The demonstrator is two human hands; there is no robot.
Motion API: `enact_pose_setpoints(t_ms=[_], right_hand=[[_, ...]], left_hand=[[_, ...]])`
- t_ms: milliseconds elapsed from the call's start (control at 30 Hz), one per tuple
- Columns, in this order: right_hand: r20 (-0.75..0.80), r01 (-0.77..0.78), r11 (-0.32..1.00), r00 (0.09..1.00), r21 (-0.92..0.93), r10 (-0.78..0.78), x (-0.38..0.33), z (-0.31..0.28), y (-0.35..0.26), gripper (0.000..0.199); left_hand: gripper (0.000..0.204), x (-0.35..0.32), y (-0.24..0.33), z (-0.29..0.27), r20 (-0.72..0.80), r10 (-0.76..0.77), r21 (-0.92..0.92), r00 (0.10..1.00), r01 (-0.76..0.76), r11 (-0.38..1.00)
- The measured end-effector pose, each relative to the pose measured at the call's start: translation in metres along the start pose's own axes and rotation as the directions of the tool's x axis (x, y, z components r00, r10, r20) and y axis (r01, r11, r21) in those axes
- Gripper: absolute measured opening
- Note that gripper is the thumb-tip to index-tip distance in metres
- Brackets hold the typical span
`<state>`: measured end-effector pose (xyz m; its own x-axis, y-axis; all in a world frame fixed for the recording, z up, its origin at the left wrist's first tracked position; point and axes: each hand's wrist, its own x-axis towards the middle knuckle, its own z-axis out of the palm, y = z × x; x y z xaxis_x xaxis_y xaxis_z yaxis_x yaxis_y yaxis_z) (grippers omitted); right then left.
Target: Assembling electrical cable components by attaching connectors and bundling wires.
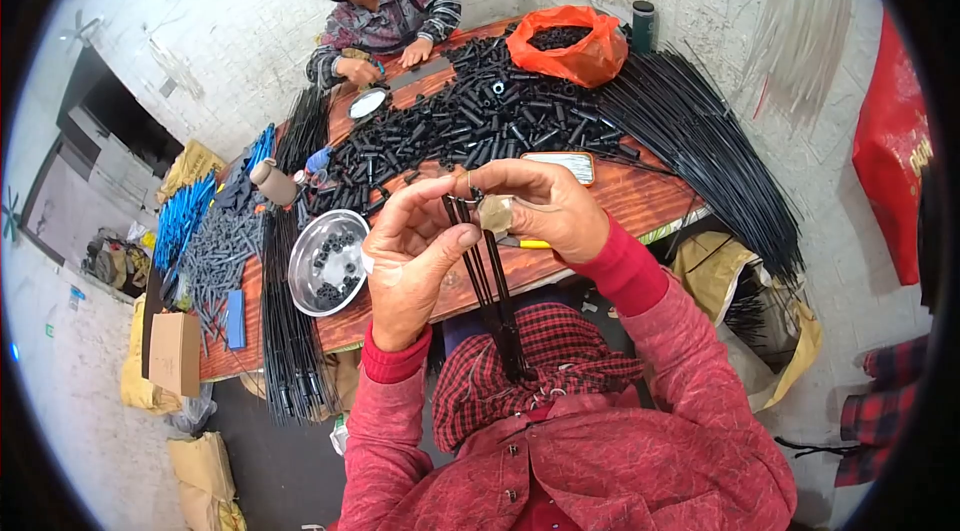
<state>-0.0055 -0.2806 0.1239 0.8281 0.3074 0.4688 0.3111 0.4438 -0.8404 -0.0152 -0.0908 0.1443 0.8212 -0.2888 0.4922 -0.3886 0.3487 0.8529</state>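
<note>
Both my hands are raised over the near edge of the table, close together. My left hand (408, 276) is closed around the upper ends of several thin black rods (492, 296), which hang down toward my checked apron (550, 346). My right hand (560, 206) meets it at the rod tops, fingers bent and pinched. A tan wrapping (495, 214) covers the tip of its thumb. Something small and dark shows between the fingertips, too small to name. Left of my left hand stands a clear plastic bowl (296, 283) with small black pieces in it.
Black tubular pieces (450, 126) are heaped across the wooden table (640, 201). Long black rods (710, 141) fan over its right edge. An orange bag (590, 51) stands at the back; a co-worker (395, 21) sits at the far side. Grey pieces (215, 256) lie left, beside a cardboard box (174, 354).
</note>
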Motion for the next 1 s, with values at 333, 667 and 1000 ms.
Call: enact_pose_setpoints(t_ms=[333, 667, 1000], right_hand=[[0.087, -0.011, 0.954, 0.996, 0.299, -0.016, 0.012, 0.013, 0.011, 0.023], [0.047, -0.077, 0.982, 0.996, 0.174, 0.07, 0.005, 0.017, 0.016, 0.036], [0.007, -0.107, 0.992, 0.994, 0.065, 0.107, 0.004, 0.013, 0.004, 0.029]], left_hand=[[0.034, -0.002, 0.011, -0.007, -0.027, -0.069, 0.062, 0.997, 0.071, 0.996], [0.047, -0.005, 0.014, -0.008, -0.029, -0.054, 0.017, 0.998, 0.054, 0.998], [0.049, -0.003, 0.007, -0.011, 0.015, -0.121, -0.078, 0.993, 0.121, 0.989]])
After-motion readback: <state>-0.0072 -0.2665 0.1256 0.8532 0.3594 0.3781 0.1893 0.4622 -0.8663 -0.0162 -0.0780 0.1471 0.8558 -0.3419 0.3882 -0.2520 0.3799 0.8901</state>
